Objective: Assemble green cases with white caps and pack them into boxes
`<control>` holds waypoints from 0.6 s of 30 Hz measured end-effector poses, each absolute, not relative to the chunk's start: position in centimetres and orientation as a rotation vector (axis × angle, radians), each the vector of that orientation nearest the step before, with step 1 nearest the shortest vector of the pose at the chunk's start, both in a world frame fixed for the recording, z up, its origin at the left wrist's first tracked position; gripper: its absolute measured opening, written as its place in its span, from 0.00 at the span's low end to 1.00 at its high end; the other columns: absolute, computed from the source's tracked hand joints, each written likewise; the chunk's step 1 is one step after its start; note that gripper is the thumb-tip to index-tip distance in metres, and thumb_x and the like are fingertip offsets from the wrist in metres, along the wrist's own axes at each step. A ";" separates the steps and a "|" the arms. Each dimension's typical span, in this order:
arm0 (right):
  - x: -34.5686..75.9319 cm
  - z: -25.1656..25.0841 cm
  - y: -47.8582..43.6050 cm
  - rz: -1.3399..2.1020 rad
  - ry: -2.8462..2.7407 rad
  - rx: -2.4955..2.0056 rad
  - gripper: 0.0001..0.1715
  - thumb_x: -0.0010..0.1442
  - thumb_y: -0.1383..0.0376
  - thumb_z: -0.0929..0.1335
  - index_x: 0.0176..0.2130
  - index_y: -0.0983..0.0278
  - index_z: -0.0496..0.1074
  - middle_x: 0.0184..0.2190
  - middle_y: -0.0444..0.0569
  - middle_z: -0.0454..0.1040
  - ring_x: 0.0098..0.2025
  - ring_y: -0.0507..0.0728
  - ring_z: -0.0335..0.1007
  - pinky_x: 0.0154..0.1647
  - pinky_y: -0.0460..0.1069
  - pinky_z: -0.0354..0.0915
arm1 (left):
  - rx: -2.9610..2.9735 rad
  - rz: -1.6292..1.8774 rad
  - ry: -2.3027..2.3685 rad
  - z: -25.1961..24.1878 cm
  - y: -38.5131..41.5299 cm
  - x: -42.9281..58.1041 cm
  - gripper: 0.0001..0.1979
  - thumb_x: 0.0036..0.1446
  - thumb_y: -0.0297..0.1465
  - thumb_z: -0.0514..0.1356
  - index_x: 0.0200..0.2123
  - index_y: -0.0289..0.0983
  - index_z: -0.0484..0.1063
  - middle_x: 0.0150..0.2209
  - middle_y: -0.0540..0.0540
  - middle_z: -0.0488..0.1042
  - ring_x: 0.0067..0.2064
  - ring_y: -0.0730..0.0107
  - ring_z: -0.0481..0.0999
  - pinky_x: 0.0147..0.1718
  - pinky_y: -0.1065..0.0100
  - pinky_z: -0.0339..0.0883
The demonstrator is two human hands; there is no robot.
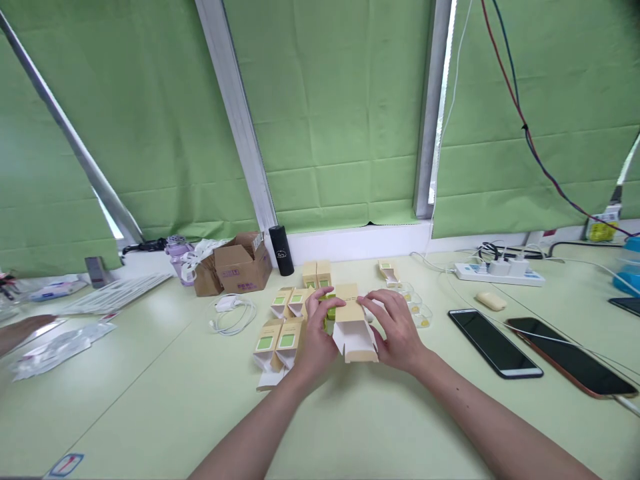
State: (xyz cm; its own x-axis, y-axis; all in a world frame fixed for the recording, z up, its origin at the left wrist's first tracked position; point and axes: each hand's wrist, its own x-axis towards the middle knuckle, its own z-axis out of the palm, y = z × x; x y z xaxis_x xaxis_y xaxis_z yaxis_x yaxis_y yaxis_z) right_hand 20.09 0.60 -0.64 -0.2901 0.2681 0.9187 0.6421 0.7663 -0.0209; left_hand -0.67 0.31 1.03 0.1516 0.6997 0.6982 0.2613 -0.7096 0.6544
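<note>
Between my hands is a small tan cardboard box [355, 340], its near end open with white flaps spread toward me. My left hand [320, 333] grips its left side, fingers curled over the top edge. On the other side my right hand [395, 327] holds the box with thumb and fingertips. Several similar tan boxes with green windows [277, 343] stand in rows left of my left hand, their near flaps open. Two more boxes [317, 274] stand behind them. Beyond my right hand lie round clear plastic containers [423, 315] with yellow bits, partly hidden by the hand.
One tan box [389, 272] lies at the back. At right are two phones [495, 343], a beige oval case [491, 301] and a white power strip [500, 273]. At left are a brown carton [243, 267], a coiled white cable [235, 313] and another person's hand [25, 331].
</note>
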 end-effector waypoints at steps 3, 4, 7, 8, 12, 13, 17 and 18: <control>20.1 -0.7 0.7 -0.434 -1.879 -0.674 0.35 0.64 0.73 0.64 0.68 0.58 0.62 0.54 0.59 0.70 0.55 0.68 0.68 0.53 0.65 0.68 | 2.137 1.589 0.974 0.8 -0.1 -0.5 0.17 0.59 0.27 0.67 0.49 0.48 0.74 0.65 0.41 0.61 0.70 0.49 0.60 0.65 0.47 0.62; 20.1 -0.7 0.8 -0.436 -1.873 -0.665 0.35 0.65 0.73 0.64 0.68 0.58 0.62 0.53 0.59 0.71 0.55 0.68 0.68 0.53 0.64 0.68 | 2.149 1.606 0.982 0.7 -0.2 -0.4 0.17 0.60 0.26 0.67 0.50 0.48 0.73 0.65 0.41 0.61 0.70 0.50 0.60 0.65 0.47 0.61; 20.0 -0.6 0.7 -0.448 -1.842 -0.644 0.34 0.65 0.75 0.64 0.67 0.55 0.64 0.52 0.57 0.72 0.54 0.66 0.70 0.52 0.63 0.69 | 2.123 1.678 0.994 0.5 -0.2 -0.2 0.19 0.62 0.28 0.65 0.54 0.48 0.68 0.66 0.41 0.60 0.70 0.51 0.60 0.66 0.45 0.60; 20.0 -0.6 0.7 -0.453 -1.830 -0.639 0.35 0.66 0.75 0.65 0.67 0.54 0.64 0.51 0.57 0.72 0.54 0.66 0.70 0.52 0.62 0.69 | 2.113 1.702 0.995 0.4 -0.1 -0.1 0.21 0.63 0.28 0.65 0.56 0.49 0.66 0.66 0.40 0.60 0.70 0.51 0.60 0.67 0.44 0.59; 19.9 -0.3 0.5 -0.467 -1.808 -0.616 0.34 0.67 0.73 0.66 0.68 0.53 0.64 0.51 0.57 0.73 0.54 0.66 0.71 0.52 0.62 0.69 | 2.158 1.766 0.985 0.0 0.1 0.0 0.22 0.63 0.28 0.64 0.57 0.48 0.63 0.65 0.39 0.60 0.69 0.52 0.60 0.67 0.41 0.58; 19.9 -0.2 0.4 -0.469 -1.806 -0.611 0.34 0.67 0.73 0.67 0.68 0.53 0.64 0.51 0.57 0.73 0.54 0.66 0.71 0.52 0.62 0.69 | 2.177 1.781 0.978 -0.1 0.2 0.0 0.21 0.64 0.28 0.63 0.57 0.48 0.63 0.65 0.39 0.60 0.69 0.52 0.60 0.66 0.41 0.58; 19.8 -0.1 0.3 -0.459 -1.803 -0.617 0.35 0.67 0.72 0.67 0.69 0.51 0.64 0.50 0.56 0.73 0.53 0.65 0.71 0.51 0.62 0.70 | 2.230 1.781 1.020 -0.2 0.2 -0.2 0.18 0.64 0.28 0.63 0.55 0.48 0.66 0.65 0.38 0.60 0.69 0.49 0.59 0.65 0.39 0.59; 19.8 -0.1 0.2 -0.454 -1.804 -0.620 0.35 0.67 0.72 0.66 0.69 0.51 0.64 0.50 0.56 0.73 0.53 0.65 0.72 0.52 0.62 0.70 | 2.241 1.765 1.039 -0.1 0.1 -0.2 0.19 0.63 0.29 0.65 0.54 0.47 0.67 0.65 0.38 0.59 0.69 0.48 0.59 0.65 0.39 0.60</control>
